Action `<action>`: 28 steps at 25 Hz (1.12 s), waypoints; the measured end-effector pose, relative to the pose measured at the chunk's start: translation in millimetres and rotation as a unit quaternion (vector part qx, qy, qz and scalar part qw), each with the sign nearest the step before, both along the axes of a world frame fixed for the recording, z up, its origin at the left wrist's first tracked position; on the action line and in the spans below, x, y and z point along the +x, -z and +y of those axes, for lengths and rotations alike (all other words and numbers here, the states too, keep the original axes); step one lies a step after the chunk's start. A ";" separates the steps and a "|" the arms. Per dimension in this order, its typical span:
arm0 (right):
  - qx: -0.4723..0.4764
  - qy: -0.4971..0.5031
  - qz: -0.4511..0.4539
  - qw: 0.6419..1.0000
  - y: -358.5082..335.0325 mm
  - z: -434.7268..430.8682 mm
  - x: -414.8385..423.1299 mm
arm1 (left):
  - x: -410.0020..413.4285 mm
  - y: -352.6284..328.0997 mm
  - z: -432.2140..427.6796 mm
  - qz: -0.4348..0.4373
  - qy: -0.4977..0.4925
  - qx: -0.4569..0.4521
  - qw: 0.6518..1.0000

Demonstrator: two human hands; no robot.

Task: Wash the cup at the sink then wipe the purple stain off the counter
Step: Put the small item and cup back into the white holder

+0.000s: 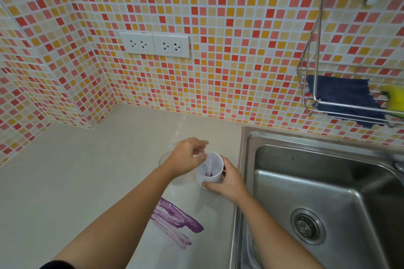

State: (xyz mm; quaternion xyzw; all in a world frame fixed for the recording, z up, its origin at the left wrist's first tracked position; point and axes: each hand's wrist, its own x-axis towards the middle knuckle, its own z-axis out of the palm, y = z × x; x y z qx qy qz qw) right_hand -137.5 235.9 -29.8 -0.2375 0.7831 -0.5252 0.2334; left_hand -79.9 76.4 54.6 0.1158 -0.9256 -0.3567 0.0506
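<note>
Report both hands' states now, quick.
Left hand: pinches the white stick inside the cup.
Right hand: grips the cup by its side.

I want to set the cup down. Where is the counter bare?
Bare: counter left of the left hand to the tiled wall, and behind the cup below the sockets. Crowded: right hand gripping the cup; purple stain nearer.
</note>
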 end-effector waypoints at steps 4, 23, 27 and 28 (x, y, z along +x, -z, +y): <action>0.020 0.009 0.006 1.000 13.4 -1.5 4.2 | 18.8 -2.0 -39.3 -0.089 -0.020 -0.097 0.991; 0.330 -0.048 0.295 0.895 -74.9 47.3 -24.1 | 5.2 52.1 12.9 -0.153 0.025 0.010 0.988; 0.403 -0.138 0.366 0.827 -95.6 26.9 -25.6 | 6.7 53.6 12.0 -0.143 0.030 0.016 0.989; 0.412 -0.158 0.377 0.814 -99.1 20.4 -24.1 | 8.3 54.8 11.0 -0.140 0.022 0.029 0.989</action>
